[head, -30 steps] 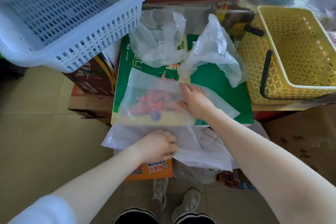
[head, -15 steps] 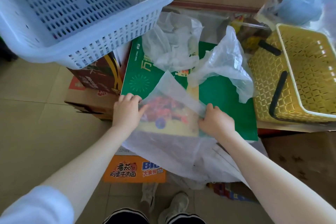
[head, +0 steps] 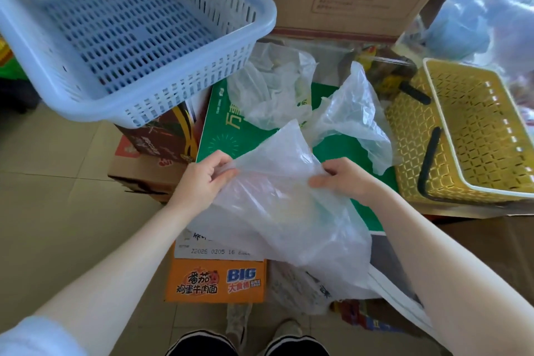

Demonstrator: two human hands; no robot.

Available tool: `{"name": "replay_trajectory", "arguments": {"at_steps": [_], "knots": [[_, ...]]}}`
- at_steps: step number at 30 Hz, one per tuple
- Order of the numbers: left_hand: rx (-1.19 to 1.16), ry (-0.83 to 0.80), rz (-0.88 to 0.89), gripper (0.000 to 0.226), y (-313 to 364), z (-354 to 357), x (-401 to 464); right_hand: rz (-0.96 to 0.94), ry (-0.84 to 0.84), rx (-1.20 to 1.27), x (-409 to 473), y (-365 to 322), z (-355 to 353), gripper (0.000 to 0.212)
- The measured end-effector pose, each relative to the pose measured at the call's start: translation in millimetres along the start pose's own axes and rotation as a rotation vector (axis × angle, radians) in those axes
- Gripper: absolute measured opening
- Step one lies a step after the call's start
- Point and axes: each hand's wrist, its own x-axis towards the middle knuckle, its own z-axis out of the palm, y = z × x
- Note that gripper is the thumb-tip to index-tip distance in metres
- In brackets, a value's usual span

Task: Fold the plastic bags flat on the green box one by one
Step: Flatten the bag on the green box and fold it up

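Pinching translucent plastic bag (head: 277,196) edges, left hand (head: 202,179) and right hand (head: 344,179) curled, apparently above green box (head: 228,139)

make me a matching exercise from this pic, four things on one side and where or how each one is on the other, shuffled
Things:
1. blue basket
2. yellow basket
3. plastic bag
4. orange box

States:
a. on the floor near the feet
b. right of the green box
c. pinched by the left hand and right hand
d. upper left, on cartons

Pairs: 1-d, 2-b, 3-c, 4-a
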Motion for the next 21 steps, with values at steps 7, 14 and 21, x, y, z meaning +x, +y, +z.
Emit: {"name": "replay_trajectory", "arguments": {"at_steps": [7,14,21], "knots": [[0.224,0.018,-0.113,0.032,17.7,4.2,23.8,-0.143,0.198,-0.147,-31.4,-17.6,-30.1,0.034],[0.676,-0.04,0.742,0.056,95.6,34.8,59.9,-0.305,0.131,-0.212,-54.3,-42.6,-27.0,0.027],[0.433,-0.407,0.382,0.026,80.7,47.8,55.4,-0.23,-0.039,-0.133,-71.3,1.7,-32.8,0.029]]}}
